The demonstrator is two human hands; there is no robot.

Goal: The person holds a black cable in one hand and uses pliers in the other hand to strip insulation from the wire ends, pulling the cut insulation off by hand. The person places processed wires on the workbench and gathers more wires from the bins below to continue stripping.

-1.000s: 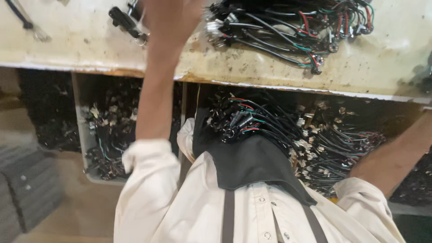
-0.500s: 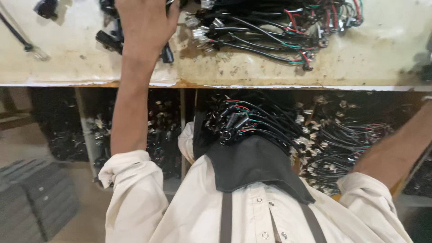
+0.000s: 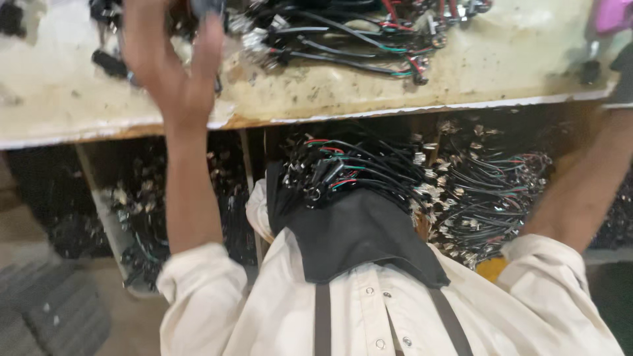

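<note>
My left hand (image 3: 173, 69) is raised over the worn, stained workbench (image 3: 343, 89) near its front edge, and it is blurred by motion. Its fingers reach toward small black connectors (image 3: 109, 62); something dark shows at the fingertips, but whether it is gripped is unclear. Just to its right, a tangle of black cables with red and green wires (image 3: 356, 33) lies on the bench. My right forearm (image 3: 583, 191) runs up to the right frame edge, where the hand is cut off. Another bundle of wired connectors (image 3: 349, 171) rests on the black cloth (image 3: 356, 240) over my chest.
Under the bench, open bins hold heaps of black cables with metal ends (image 3: 491, 191), and more of them fill the left bin (image 3: 135, 224). A pink object (image 3: 613, 13) sits at the bench's far right corner. A grey ribbed mat (image 3: 46, 316) lies on the floor at left.
My left hand has drawn back from the far connectors toward the bench's front edge, and the bench now looks tilted. The right arm has stayed at the right edge.
</note>
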